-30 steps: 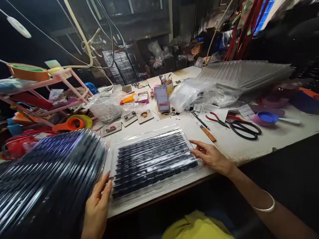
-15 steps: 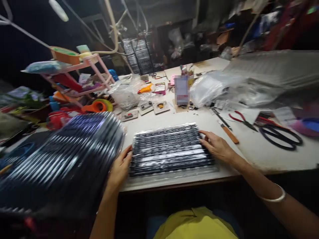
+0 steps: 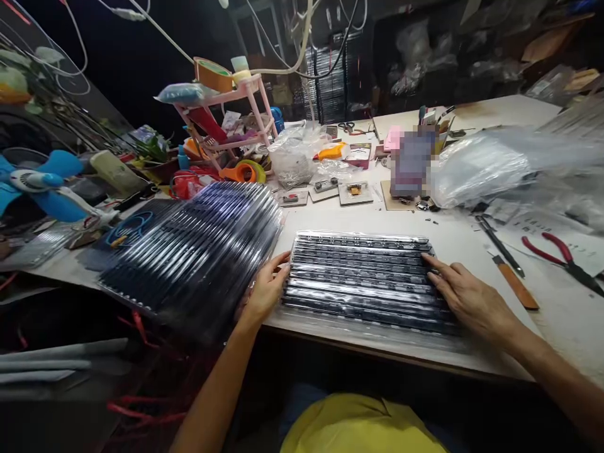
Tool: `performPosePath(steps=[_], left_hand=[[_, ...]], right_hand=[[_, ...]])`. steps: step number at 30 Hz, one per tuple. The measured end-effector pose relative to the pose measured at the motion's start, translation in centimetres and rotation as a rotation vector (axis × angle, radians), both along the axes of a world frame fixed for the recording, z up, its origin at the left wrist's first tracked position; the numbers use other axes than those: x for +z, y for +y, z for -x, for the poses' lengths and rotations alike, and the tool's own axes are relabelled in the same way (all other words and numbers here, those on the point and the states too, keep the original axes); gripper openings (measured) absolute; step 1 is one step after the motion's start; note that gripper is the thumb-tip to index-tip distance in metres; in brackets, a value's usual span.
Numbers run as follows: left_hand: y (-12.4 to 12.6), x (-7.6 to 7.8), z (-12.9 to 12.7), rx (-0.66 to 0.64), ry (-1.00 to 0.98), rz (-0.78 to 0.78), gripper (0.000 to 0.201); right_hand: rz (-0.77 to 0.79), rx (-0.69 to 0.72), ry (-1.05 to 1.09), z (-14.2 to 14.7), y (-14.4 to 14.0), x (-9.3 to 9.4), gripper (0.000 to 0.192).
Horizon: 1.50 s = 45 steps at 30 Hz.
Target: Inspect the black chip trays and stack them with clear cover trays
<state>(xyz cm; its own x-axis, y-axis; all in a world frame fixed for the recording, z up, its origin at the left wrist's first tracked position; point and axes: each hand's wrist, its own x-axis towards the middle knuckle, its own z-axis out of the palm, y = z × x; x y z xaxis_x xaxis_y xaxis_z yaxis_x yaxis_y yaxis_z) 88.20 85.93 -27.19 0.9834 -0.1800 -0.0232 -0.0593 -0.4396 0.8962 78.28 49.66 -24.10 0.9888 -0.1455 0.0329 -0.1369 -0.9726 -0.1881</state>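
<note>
A clear plastic tray point(image 3: 363, 277) lined with rows of black strips lies at the table's front edge. My left hand point(image 3: 268, 286) grips its left edge, with thumb and fingers closed there. At the opposite end, my right hand point(image 3: 467, 292) holds the right edge between its thumb and fingers. Whether it is one tray or several nested ones I cannot tell. A large fanned stack of similar dark, ribbed trays point(image 3: 189, 251) lies just left of my left hand, partly over the table's front edge.
Right of the tray lie a wooden-handled blade point(image 3: 514, 283), a dark slim tool point(image 3: 503, 245) and red-handled pliers point(image 3: 561, 255). Clear plastic bags point(image 3: 491, 163) cover the back right. A pink rack point(image 3: 226, 97) stands at the back left, near a blue fan point(image 3: 42, 182).
The view has turned left, so the table and its contents appear further right and the blue fan has come into view. Both hands keep holding the tray's edges.
</note>
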Motion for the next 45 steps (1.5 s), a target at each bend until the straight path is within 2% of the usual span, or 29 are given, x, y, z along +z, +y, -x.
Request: performPosePath(steps=[3,5,8,11,14,16,20,23,27,29,32,36,39,42,45], left_hand=[[0.1,-0.6,0.1,-0.013,-0.112,-0.229,0.045],[0.0,-1.0,0.0,-0.010,-0.137,-0.316,0.045],[-0.3,-1.0,-0.3,-0.036,-0.150,-0.429,0.046],[-0.7,-0.7,-0.3,-0.107,-0.190,-0.500,0.046],[-1.3,-0.5,-0.8,-0.147,-0.264,-0.570,0.048],[-1.9,-0.5,-1.7,-0.194,-0.238,-0.550,0.052],[-2.4,-0.6,-3.8,-0.280,-0.078,-0.353,0.063],[-1.9,-0.6,-4.0,-0.251,-0.095,-0.272,0.059],[-1.1,-1.2,-2.6,-0.185,-0.159,-0.188,0.051],[-0.9,-1.7,-2.1,-0.176,-0.168,-0.231,0.050],[-0.9,-1.9,-1.7,-0.201,-0.145,-0.413,0.050],[-2.1,-0.9,-1.5,-0.208,-0.172,-0.656,0.052],[-4.1,-0.3,-1.8,-0.265,-0.256,-0.759,0.057],[-5.7,-0.3,-3.0,-0.335,-0.230,-0.708,0.059],[-5.6,-0.7,-4.6,-0.352,-0.143,-0.439,0.060]], right_hand=[[0.128,0.000,0.002,0.0,0.7,0.2,0.057],[0.267,0.028,-0.037,0.0,1.5,0.4,0.055],[0.383,0.164,-0.152,-0.4,2.5,0.2,0.049],[0.290,0.324,-0.138,-1.2,2.4,-0.6,0.047],[0.197,0.395,0.000,-2.0,1.8,-1.0,0.053],[0.174,0.408,0.087,-2.3,1.6,-0.6,0.055],[0.147,0.394,0.140,-2.2,2.0,0.3,0.051],[0.131,0.393,0.085,-1.8,2.1,0.4,0.049],[0.113,0.416,0.051,-1.7,1.9,0.2,0.050],[0.111,0.413,0.079,-1.8,1.8,0.3,0.051],[0.126,0.414,0.122,-2.1,2.1,0.5,0.054],[0.148,0.448,0.128,-2.8,4.0,0.5,0.071],[0.082,0.566,0.152,-3.9,6.0,0.3,0.073],[0.025,0.661,0.132,-4.9,7.4,0.0,0.071],[0.015,0.671,0.086,-5.1,7.7,-0.2,0.071]])
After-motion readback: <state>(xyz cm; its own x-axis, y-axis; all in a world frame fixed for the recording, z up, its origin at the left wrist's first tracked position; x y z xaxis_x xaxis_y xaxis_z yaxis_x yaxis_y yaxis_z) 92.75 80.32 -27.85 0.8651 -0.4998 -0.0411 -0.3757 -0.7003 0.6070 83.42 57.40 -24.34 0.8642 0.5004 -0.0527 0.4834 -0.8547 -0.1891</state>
